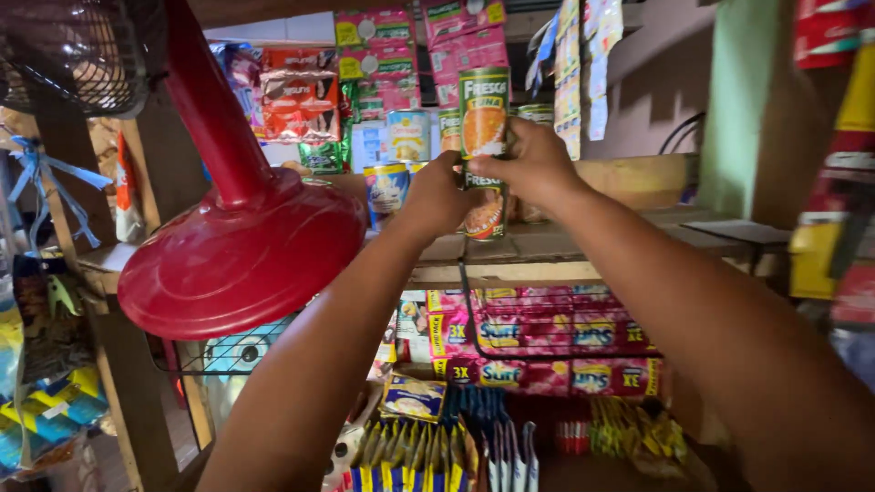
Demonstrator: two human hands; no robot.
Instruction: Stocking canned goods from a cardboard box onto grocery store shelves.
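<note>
Both my hands reach up to a wooden shelf at head height. My right hand grips the lower part of a tall green and orange can that stands stacked on a second like can. My left hand is closed against the left side of the lower can, where the two meet. More cans stand right behind, blue and yellow ones to the left.
A red fan base on its slanted pole juts in at the left, close to my left forearm. Hanging sachet strips fill the wall above. Below the shelf a wire rack holds pink packets, with yellow packs underneath.
</note>
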